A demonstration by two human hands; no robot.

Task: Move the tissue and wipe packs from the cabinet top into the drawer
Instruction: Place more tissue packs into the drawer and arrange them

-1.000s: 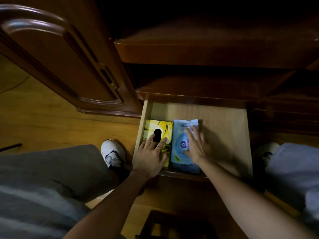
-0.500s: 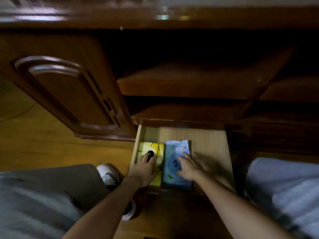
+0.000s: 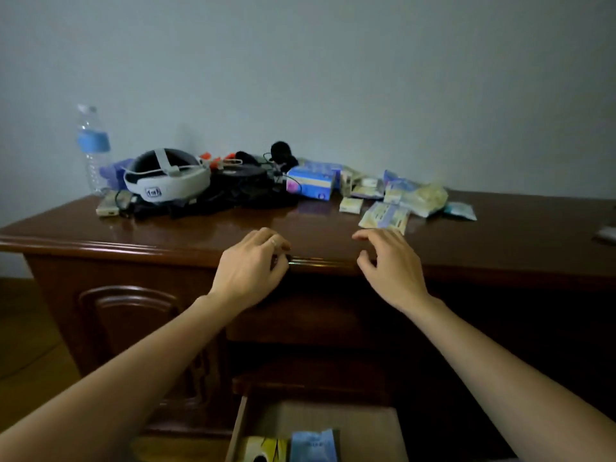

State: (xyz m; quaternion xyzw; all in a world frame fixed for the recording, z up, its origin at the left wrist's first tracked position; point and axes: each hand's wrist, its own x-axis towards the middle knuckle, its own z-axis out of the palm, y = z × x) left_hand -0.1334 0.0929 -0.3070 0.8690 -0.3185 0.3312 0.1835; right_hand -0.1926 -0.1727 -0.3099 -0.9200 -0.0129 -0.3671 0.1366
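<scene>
Several tissue and wipe packs lie on the dark wooden cabinet top [image 3: 500, 235]: a blue box-like pack [image 3: 311, 183], a flat pale pack [image 3: 385, 216] nearest the front, a small square pack [image 3: 351, 205], a bulky pale pack [image 3: 423, 196] and a small teal pack [image 3: 461, 211]. My left hand [image 3: 251, 266] hovers at the cabinet's front edge with fingers curled, empty. My right hand [image 3: 390, 261] is raised just below the flat pale pack, fingers apart, empty. The open drawer [image 3: 366, 428] at the bottom holds a yellow pack [image 3: 266, 450] and a blue pack [image 3: 313, 445].
At the left of the cabinet top stand a clear water bottle [image 3: 93, 148], a white headset [image 3: 166, 176], a heap of black cables and devices [image 3: 240, 185] and a small pale box [image 3: 108, 206]. A cabinet door [image 3: 130, 325] stands to the left of the drawer.
Both hands left the two packs in the drawer and rose to the cabinet's front edge. The view swung up from the drawer to the cabinet top.
</scene>
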